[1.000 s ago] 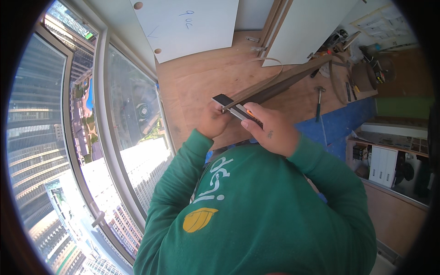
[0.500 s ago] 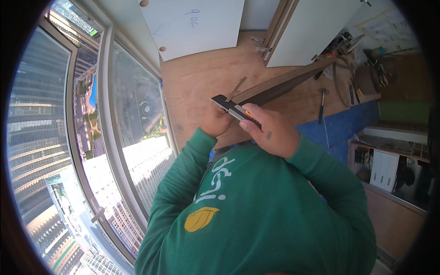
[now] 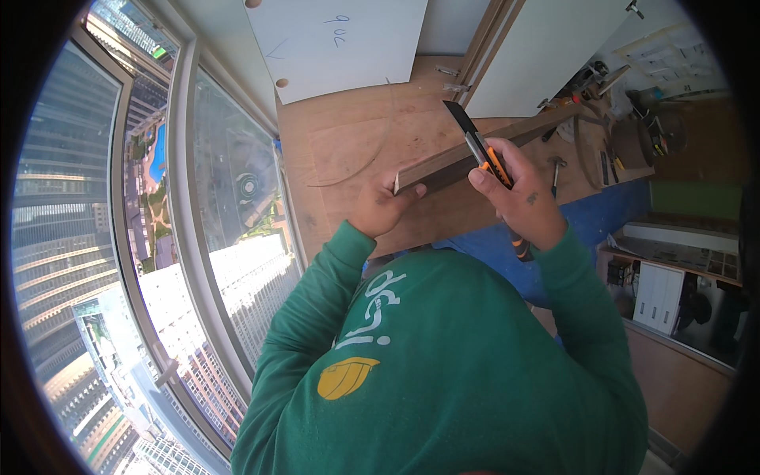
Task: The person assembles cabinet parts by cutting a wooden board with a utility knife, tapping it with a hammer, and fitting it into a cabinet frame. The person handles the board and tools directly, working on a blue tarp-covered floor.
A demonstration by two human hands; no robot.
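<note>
My left hand [image 3: 380, 206] is closed round the near end of a long, narrow brown wooden board [image 3: 443, 164], thumb along its side. The board slants away to the far right over the worktable. In my right hand [image 3: 526, 194] is a snap-off utility knife [image 3: 477, 144] with an orange and black handle. Its long dark blade points up and to the left, above the board and apart from it. A thin curved strip [image 3: 374, 162] lies on the tabletop beyond my left hand.
A hammer [image 3: 556, 176] lies right of my right hand on the wooden worktable [image 3: 340, 134]. White panels [image 3: 340, 47] stand at the back, one a hinged door [image 3: 546, 55]. Tools clutter the far right. A large window [image 3: 237, 174] borders the left; blue sheeting [image 3: 586, 218] is at right.
My right hand has drawn the knife away from the board's end, to the right, and its blade now points upward. The thin strip that stuck up there now lies curved on the table.
</note>
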